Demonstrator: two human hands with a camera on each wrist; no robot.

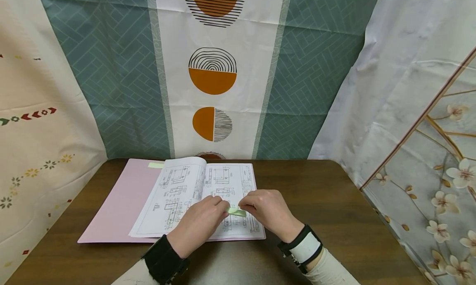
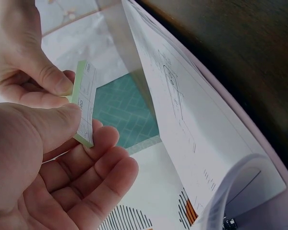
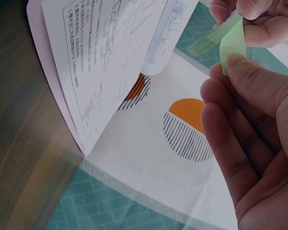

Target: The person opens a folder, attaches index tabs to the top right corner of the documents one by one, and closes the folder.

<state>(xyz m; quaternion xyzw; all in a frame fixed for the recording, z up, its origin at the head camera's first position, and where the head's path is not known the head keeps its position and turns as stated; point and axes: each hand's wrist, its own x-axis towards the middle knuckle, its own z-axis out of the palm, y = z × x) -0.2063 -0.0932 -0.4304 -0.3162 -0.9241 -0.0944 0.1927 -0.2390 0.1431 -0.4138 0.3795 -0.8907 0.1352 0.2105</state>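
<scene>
Fingers partly curled, the left hand [image 1: 206,217] pinches a green sticky-note pad [image 2: 86,98] at its 3 o'clock; the right hand [image 1: 267,209] pinches the lifted strip [image 3: 234,44], over the technical-drawing booklet's [image 1: 195,194] 4 o'clock side.

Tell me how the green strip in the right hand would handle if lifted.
The green strip is probably floppy: it bows above where the right hand pinches it. It looks very light, a thin sheet beside the layered pad. It may tug the pad along, since its upper end appears to meet it at the left hand.
</scene>
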